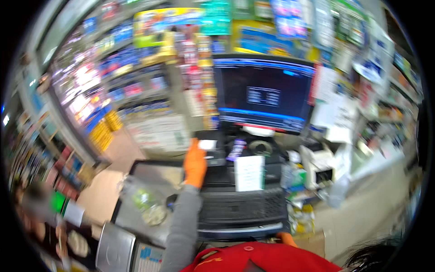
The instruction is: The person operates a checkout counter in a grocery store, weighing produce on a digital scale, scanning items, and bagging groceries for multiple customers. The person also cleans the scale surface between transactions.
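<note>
My left hand (pixel 195 164), in an orange glove, reaches forward to the left side of a black receipt printer (pixel 214 159). White paper (pixel 207 145) shows at the printer's top, right beside my fingertips; blur hides whether they grip it. Of my right hand (pixel 287 239), only a bit of orange glove appears low in the picture, below the black keyboard (pixel 241 207); its fingers are hidden. A sheet with handwriting (pixel 249 173) stands behind the keyboard. Left of my forearm, a metal counter plate (pixel 170 195) bears clear bags of green and pale produce (pixel 149 207).
A monitor (pixel 265 95) stands at the back, before shelves of packaged goods (pixel 136 61). A weighing scale (pixel 115 250) is at the lower left, near another person's hand (pixel 61 239). A white box-shaped device (pixel 319 163) sits to the right. The picture is blurred.
</note>
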{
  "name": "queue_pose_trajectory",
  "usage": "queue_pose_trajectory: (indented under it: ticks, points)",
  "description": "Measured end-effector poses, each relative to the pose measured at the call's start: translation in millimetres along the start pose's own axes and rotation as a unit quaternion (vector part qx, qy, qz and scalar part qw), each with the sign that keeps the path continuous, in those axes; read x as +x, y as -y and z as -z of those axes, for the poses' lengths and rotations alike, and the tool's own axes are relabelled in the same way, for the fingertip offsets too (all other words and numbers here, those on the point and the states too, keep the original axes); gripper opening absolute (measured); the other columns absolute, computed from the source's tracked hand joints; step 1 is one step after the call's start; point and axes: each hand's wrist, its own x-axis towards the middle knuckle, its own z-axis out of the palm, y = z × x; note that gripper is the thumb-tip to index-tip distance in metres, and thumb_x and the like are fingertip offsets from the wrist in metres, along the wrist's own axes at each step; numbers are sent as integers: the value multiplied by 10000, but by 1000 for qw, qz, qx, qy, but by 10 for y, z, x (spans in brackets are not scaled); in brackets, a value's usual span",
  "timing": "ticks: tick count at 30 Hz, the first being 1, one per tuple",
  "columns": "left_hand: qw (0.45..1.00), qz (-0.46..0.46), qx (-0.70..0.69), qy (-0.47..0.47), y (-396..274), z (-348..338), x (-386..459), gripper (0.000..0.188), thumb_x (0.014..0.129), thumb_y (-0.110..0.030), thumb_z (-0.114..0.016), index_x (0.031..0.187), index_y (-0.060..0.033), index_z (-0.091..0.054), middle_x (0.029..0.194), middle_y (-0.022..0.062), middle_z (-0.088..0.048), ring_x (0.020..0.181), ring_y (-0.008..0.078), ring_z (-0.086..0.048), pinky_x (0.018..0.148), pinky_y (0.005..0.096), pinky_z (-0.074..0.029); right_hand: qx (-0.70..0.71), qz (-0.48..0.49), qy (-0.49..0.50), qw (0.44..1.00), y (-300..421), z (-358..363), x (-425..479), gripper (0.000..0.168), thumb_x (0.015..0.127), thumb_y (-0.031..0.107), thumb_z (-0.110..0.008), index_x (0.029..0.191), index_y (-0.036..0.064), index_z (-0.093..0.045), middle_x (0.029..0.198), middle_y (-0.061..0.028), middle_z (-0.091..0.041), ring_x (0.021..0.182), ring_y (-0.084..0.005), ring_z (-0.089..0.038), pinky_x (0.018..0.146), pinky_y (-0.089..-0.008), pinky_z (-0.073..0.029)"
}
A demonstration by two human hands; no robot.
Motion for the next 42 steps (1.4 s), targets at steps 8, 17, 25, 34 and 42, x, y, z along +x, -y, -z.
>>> queue_pose_trajectory:
  ticks: [8, 17, 25, 34, 42]
  points:
    - [998, 21, -67, 4, -112, -63, 78, 366, 971, -158, -441, 1284, 18, -515, 1449, 175, -392, 1324, 311, -389, 1073, 348, -319, 507, -204, 70, 835, -238, -128, 168, 389, 866, 121, -422, 1168, -110, -506, 1060, -231, -614, 911, -351, -613, 873, -427, -493]
    - [996, 15, -85, -28, 53, -136, 30, 345, 956, -142, -480, 1248, 35, -532, 1432, 175, -416, 1295, 315, -423, 1065, 350, -330, 515, -4, 138, 846, -35, -144, 469, 431, 920, 127, -407, 1299, -80, -417, 1320, -172, -489, 1227, -299, -466, 1024, -379, -386]
    - [997, 57, -35, -25, 49, -83, -23, 520, 924, -268, -534, 1374, -29, -431, 1439, 163, -410, 1317, 310, -399, 1094, 391, -301, 558, -12, 75, 826, 89, -341, 399, 481, 819, 10, -503, 1280, -93, -410, 1297, -192, -489, 1195, -330, -473, 1035, -405, -380]
    - [995, 68, -68, -31, 19, -92, -10, 499, 827, -195, -629, 1276, -56, -462, 1421, 172, -416, 1266, 378, -426, 1040, 404, -376, 443, -73, 151, 881, 208, -517, 431, 419, 834, 48, -523, 1233, -72, -486, 1186, -147, -584, 1122, -262, -539, 1004, -339, -407]
    - [994, 46, -64, -75, 138, -118, -54, 527, 801, -221, -633, 1266, -28, -476, 1414, 187, -407, 1185, 423, -460, 984, 460, -408, 327, -91, 205, 918, 424, -775, 548, 395, 846, 64, -517, 1218, -65, -514, 1149, -136, -611, 1096, -236, -561, 995, -318, -414]
